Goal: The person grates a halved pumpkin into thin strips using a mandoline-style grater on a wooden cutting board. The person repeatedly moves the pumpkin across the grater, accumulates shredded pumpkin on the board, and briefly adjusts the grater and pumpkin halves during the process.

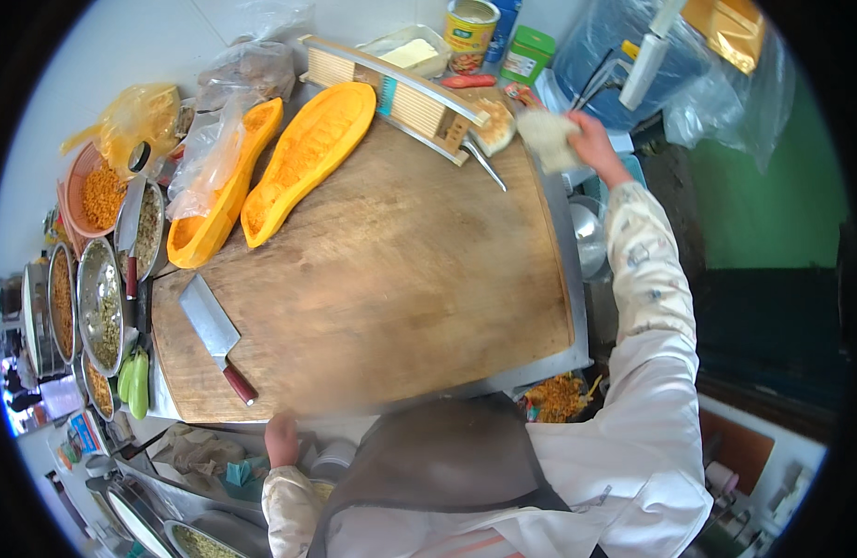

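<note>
My right hand [596, 150] grips a beige cloth [548, 141] past the far right corner of the wooden cutting board [400, 265]. Near the board's front left edge is my left hand [282, 439]; its fingers are too unclear to read. A cleaver [211, 317] with a dark red handle lies flat on the board's left side. Behind it rest two scooped-out pumpkin halves [310, 164], the left one [222, 192] partly under a plastic bag [212, 160]. A wooden-framed slatted device [400, 97] with a metal handle [486, 166] stands along the back, beside a round flatbread [497, 125].
Metal bowls [97, 307] of chopped food and a pink basket [79, 174] line the left, with a second knife [130, 230] across one bowl. Green vegetables [137, 383] lie nearby. A yellow can [470, 35] and a green container [527, 54] stand at the back.
</note>
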